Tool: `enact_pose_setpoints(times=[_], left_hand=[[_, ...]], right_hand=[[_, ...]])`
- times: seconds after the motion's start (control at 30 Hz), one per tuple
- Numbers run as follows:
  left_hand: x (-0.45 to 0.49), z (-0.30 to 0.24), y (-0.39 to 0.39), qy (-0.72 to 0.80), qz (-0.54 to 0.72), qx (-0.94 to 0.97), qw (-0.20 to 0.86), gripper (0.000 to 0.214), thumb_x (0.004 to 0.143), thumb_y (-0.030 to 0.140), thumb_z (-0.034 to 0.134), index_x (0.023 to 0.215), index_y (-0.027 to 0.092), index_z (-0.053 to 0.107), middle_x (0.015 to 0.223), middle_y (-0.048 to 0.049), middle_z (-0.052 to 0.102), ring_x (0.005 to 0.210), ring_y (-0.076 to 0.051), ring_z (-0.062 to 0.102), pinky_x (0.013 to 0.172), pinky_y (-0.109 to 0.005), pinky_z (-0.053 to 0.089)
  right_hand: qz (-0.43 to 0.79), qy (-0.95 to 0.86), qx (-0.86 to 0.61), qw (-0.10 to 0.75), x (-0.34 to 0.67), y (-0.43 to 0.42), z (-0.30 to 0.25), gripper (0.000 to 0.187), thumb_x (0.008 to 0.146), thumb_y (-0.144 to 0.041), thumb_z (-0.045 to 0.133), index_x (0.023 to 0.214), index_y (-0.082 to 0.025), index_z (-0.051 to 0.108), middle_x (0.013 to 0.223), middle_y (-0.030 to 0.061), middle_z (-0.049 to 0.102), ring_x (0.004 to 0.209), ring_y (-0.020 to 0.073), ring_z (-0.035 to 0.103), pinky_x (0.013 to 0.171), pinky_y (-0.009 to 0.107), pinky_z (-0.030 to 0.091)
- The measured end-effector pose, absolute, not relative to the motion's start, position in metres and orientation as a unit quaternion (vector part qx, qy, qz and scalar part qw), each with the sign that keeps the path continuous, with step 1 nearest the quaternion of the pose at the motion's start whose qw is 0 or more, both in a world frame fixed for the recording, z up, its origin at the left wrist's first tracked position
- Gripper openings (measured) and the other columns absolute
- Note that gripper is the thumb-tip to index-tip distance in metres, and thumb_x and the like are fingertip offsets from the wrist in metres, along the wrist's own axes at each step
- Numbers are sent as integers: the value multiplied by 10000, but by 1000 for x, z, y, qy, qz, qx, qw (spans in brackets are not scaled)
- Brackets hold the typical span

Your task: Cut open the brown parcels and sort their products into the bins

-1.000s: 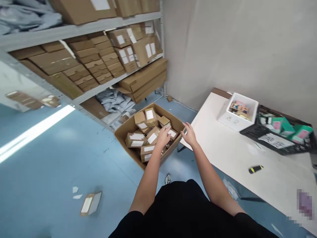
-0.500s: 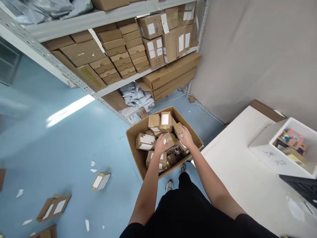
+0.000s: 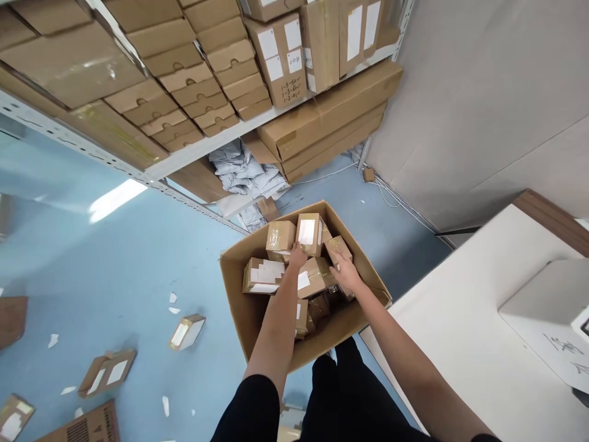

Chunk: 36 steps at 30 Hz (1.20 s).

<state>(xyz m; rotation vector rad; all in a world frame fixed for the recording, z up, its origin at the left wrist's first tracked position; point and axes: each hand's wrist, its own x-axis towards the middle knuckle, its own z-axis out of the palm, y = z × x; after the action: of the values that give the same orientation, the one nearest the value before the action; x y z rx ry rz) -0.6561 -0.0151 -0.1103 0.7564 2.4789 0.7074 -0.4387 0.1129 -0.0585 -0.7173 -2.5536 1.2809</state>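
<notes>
Brown cardboard, sealed with glossy clear tape, forms the small taped box [image 3: 339,245] just inside the right wall of the open carton [image 3: 243,307]. The right hand [image 3: 345,274] lies against it, fingers slightly bent; whether it truly grips cannot be told. Nearer the carton's middle, the left hand [image 3: 298,256] touches the lower corner of a white-labelled box [image 3: 309,232], which sits toward the carton's far corner. Its fingertips are partly hidden, so I cannot tell if they are clenched or slack.

Both boxes look stiff and probably light enough for one hand, though their contents are out of sight. Tape is likely slippery, so two opposite bare cardboard faces, close to the edges, seem the surest hold; a hard squeeze mid-panel might dent them. Neighbours crowd their lower edges, so the upper ones should be easier to reach.

Between the hands inside the carton lies a tilted box [image 3: 315,277]; by its left wall is a box with overlapping labels [image 3: 265,275].

Beyond the carton's far side stands metal shelving [image 3: 207,144] with stacked cardboard boxes [image 3: 193,83] and grey bags [image 3: 246,169]. Right of the carton, a white worktop [image 3: 455,331] bears a white box [image 3: 543,307]. Left of it, a small parcel [image 3: 186,332] lies on the blue floor [image 3: 184,264].
</notes>
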Motion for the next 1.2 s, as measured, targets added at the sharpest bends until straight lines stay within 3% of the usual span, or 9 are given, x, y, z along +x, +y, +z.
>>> enact_pose_setpoints(times=[0.13, 0.27, 0.43, 0.7, 0.8, 0.97, 1.2], left_hand=[[-642, -135, -11, 914, 243, 214, 244, 848, 770, 241, 726, 1553, 100, 433, 1627, -310, 411, 1520, -409, 415, 1227, -603, 315], [-627, -143, -18, 892, 306, 225, 243, 917, 757, 160, 697, 1611, 193, 364, 1634, -222, 452, 1503, -370, 452, 1229, -588, 358], [-619, -127, -25, 882, 343, 211, 245, 811, 781, 79, 684, 1553, 243, 500, 1557, -137, 573, 1465, -296, 522, 1210, -503, 457], [-589, -42, -42, 863, 418, 226, 172, 699, 860, 79, 619, 1534, 250, 543, 1389, -110, 594, 1314, -265, 630, 1182, -421, 475], [-576, 3, -56, 857, 414, 264, 159, 673, 860, 96, 622, 1508, 267, 571, 1283, -94, 621, 1226, -259, 660, 1123, -421, 509], [-542, 57, -68, 807, 463, 343, 130, 631, 872, 105, 626, 1470, 305, 601, 1289, -80, 641, 1207, -257, 659, 1097, -418, 524], [-442, 92, -32, 706, 522, 442, 184, 516, 868, 108, 633, 1342, 305, 685, 1257, -63, 648, 1198, -239, 660, 1089, -402, 540]], right_hand=[[464, -845, -254, 77, -453, 126, -98, 746, 851, -218, 629, 1583, -242, 486, 1549, 116, 575, 1472, 278, 506, 1226, 528, 419], [527, -803, -268, 69, -489, 130, -133, 831, 821, -213, 603, 1629, -224, 408, 1552, 114, 581, 1445, 238, 540, 1194, 499, 452], [561, -790, -239, 60, -523, 117, -144, 911, 760, -166, 569, 1648, -209, 372, 1488, 113, 637, 1347, 231, 614, 1129, 480, 513], [445, -849, -267, 103, -494, 93, -67, 676, 853, -227, 614, 1523, -209, 526, 1411, 144, 659, 1280, 303, 647, 1112, 541, 506], [416, -859, -271, 124, -472, 81, -22, 631, 872, -235, 642, 1494, -219, 538, 1377, 137, 675, 1232, 314, 664, 1087, 525, 516], [356, -864, -299, 191, -418, 63, 38, 580, 906, -245, 648, 1476, -265, 540, 1331, 114, 677, 1195, 305, 667, 1050, 465, 532], [267, -808, -436, 293, -290, 56, 80, 549, 881, -259, 649, 1422, -271, 557, 1245, 100, 663, 1122, 307, 674, 982, 489, 574]])
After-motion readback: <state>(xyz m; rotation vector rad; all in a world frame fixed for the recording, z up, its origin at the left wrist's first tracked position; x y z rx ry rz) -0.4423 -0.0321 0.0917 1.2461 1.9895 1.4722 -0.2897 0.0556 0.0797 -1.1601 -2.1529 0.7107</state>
